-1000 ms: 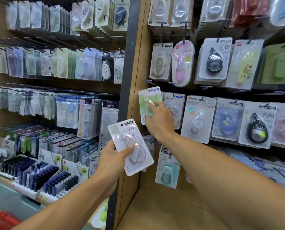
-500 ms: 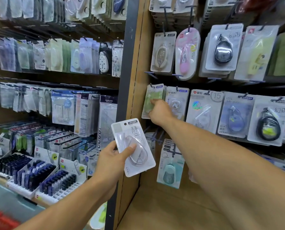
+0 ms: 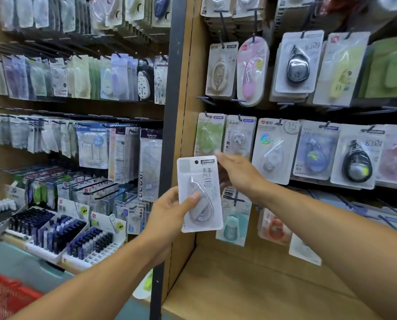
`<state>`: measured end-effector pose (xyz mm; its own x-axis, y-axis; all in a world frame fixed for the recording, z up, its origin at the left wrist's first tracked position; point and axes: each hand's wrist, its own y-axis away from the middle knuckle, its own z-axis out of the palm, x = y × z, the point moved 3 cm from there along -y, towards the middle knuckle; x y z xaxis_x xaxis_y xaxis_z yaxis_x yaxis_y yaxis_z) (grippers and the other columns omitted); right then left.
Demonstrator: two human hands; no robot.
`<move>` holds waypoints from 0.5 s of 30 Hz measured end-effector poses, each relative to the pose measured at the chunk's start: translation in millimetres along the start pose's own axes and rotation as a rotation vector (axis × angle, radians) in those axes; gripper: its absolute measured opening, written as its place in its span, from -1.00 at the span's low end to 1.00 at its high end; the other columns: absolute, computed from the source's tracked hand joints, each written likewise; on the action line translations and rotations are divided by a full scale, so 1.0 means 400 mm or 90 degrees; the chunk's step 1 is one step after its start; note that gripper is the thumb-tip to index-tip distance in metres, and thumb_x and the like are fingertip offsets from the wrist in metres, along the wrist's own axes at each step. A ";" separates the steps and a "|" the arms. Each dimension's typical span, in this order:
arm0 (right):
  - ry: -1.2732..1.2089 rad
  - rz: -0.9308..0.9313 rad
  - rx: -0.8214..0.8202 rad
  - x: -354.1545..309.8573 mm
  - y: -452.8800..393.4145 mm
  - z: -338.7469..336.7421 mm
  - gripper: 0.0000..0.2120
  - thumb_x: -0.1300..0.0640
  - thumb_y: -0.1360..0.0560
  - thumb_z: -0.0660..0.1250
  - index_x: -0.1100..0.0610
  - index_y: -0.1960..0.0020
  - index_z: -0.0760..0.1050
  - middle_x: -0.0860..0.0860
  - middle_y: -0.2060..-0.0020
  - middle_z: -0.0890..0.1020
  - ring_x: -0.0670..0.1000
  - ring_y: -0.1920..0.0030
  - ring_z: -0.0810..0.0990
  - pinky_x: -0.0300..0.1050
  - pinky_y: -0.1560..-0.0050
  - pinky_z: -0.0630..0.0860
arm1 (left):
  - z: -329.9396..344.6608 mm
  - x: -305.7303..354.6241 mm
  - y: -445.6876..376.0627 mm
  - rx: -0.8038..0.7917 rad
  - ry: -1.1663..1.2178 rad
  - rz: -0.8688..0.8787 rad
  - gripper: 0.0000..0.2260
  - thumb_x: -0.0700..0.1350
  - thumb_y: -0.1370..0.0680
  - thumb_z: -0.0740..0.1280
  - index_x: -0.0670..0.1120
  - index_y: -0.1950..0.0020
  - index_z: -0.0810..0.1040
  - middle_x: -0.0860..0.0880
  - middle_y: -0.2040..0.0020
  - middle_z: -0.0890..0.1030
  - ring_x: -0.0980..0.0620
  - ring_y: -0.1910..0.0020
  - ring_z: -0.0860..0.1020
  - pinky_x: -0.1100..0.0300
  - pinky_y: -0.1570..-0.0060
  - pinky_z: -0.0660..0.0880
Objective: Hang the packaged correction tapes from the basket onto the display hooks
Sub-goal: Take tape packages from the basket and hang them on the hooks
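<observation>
My left hand (image 3: 169,210) grips a white packaged correction tape (image 3: 201,192) upright in front of the wooden display panel, thumb across its clear blister. My right hand (image 3: 238,172) is at the pack's upper right edge, fingers reaching behind it; whether they grip it is unclear. A green packaged correction tape (image 3: 208,135) hangs on a display hook (image 3: 207,115) at the left end of the middle row, just above both hands. The red basket (image 3: 6,296) shows at the bottom left corner.
Rows of hooks carry several other packaged correction tapes (image 3: 275,148) to the right and above. A dark post (image 3: 169,135) divides this panel from the left shelves of stationery. Trays of refills (image 3: 61,236) sit low on the left. A wooden shelf (image 3: 250,287) lies below.
My right hand left the green pack hanging on its hook and came down to the white pack. My left hand raised the white pack towards the panel and turned it upright.
</observation>
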<state>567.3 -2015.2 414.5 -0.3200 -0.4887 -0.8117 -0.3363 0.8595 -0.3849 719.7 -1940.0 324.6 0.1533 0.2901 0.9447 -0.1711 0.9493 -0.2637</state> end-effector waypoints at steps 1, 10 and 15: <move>-0.024 0.015 -0.002 -0.001 0.023 -0.009 -0.62 -0.12 -0.69 0.13 0.06 -0.09 0.65 0.06 0.15 0.74 0.02 0.19 0.68 -0.07 0.18 0.61 | 0.009 0.004 0.005 0.006 -0.004 -0.001 -0.80 -0.06 -0.61 0.44 0.00 -0.23 0.65 0.01 -0.07 0.77 -0.01 -0.06 0.74 -0.10 -0.14 0.67; 0.327 -0.185 0.074 0.015 0.249 -0.057 -0.26 -0.14 -0.51 0.44 -0.10 -0.59 0.20 -0.29 -0.52 0.16 -0.28 -0.48 0.19 -0.26 -0.47 0.23 | 0.144 0.055 0.025 0.070 0.031 0.004 -0.83 -0.12 -0.56 0.50 -0.08 -0.13 0.63 -0.08 -0.01 0.77 -0.08 0.01 0.75 -0.11 -0.05 0.69; 0.330 -0.218 0.133 0.028 0.251 -0.101 -0.32 -0.05 -0.50 0.48 -0.05 -0.55 0.31 -0.20 -0.47 0.38 -0.18 -0.48 0.29 -0.09 -0.52 0.26 | 0.235 0.085 0.013 0.067 0.039 0.007 -0.77 0.00 -0.53 0.54 -0.03 -0.13 0.66 -0.01 0.07 0.78 -0.08 0.03 0.75 -0.18 -0.10 0.67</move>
<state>494.3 -1940.5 384.8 -0.6286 -0.7035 -0.3316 -0.3327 0.6285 -0.7030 632.6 -1936.6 373.7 0.2095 0.3096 0.9275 -0.2734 0.9293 -0.2485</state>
